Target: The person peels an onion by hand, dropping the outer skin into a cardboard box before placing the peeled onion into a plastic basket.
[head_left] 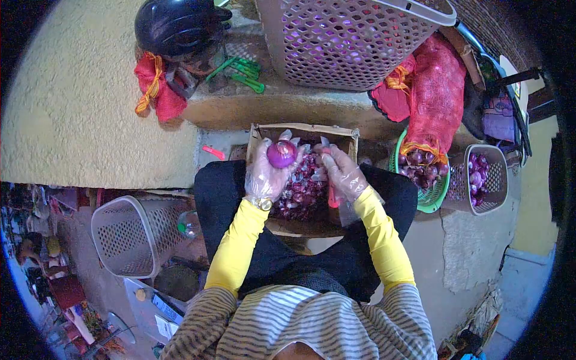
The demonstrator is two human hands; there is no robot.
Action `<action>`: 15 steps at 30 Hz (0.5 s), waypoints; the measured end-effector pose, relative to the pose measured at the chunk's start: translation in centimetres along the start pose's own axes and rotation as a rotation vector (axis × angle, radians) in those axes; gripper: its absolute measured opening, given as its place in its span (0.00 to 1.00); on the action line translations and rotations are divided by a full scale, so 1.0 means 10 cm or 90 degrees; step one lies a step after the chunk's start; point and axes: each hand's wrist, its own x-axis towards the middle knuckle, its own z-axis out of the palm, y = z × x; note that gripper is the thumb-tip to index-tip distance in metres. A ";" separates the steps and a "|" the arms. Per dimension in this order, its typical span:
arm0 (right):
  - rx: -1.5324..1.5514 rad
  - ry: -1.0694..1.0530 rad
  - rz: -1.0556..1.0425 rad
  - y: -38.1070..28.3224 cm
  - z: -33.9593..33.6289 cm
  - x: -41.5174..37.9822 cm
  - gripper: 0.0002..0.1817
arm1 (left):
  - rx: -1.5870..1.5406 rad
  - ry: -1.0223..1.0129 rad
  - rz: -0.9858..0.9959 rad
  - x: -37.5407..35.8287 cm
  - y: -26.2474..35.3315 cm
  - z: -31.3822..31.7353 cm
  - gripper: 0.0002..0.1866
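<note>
My left hand [268, 171], in a clear plastic glove, is closed around a peeled-looking, shiny purple red onion [282, 154]. My right hand [345, 171], gloved the same way, is closed on a small pink-handled tool [333, 197]. The handle sticks out below the palm; the fingers hide its working end. Both hands are over a cardboard box [288, 228] between my knees. Purple onion skins and pieces [300, 195] fill the box below them.
A large plastic basket [342, 48] stands on the ledge ahead, near a dark helmet [174, 27] and green-handled tools [243, 72]. At right, a red mesh sack [438, 90] spills onions into a green basket [429, 201], beside a grey basket [501, 201]. Another basket [123, 237] lies left.
</note>
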 end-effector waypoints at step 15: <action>0.078 0.065 0.055 -0.34 -0.04 -0.02 0.22 | 0.190 -0.059 -0.040 -0.10 0.06 0.08 0.28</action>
